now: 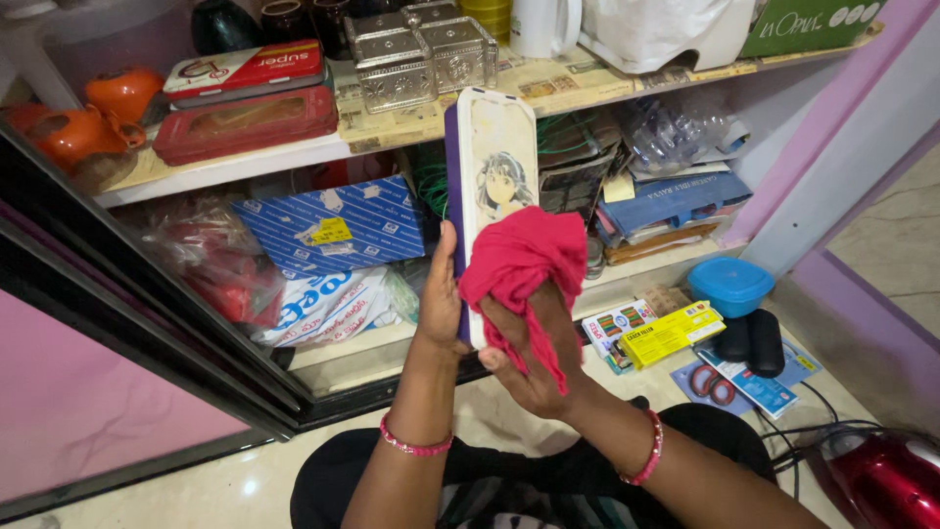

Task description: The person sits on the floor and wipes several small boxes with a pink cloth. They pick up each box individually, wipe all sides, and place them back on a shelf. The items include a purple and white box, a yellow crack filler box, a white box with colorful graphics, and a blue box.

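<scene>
Pencil box (494,167), white with purple edge, upright at frame centre, lid facing out so it can be wiped | red cloth (522,263) bunched on its lower face | right hand (534,358) clutches cloth | left hand (441,294) grips box's edge, steadying it | blue lidded tub (729,284) on floor at right | silver caskets (416,54) on upper shelf.

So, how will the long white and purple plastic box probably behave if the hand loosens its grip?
The long white and purple plastic box looks rigid, so it should not bend. Held upright at its lower part by the left hand, it may tip. Its smooth lid seems slippery under the red cloth pressed by the right hand.
</scene>
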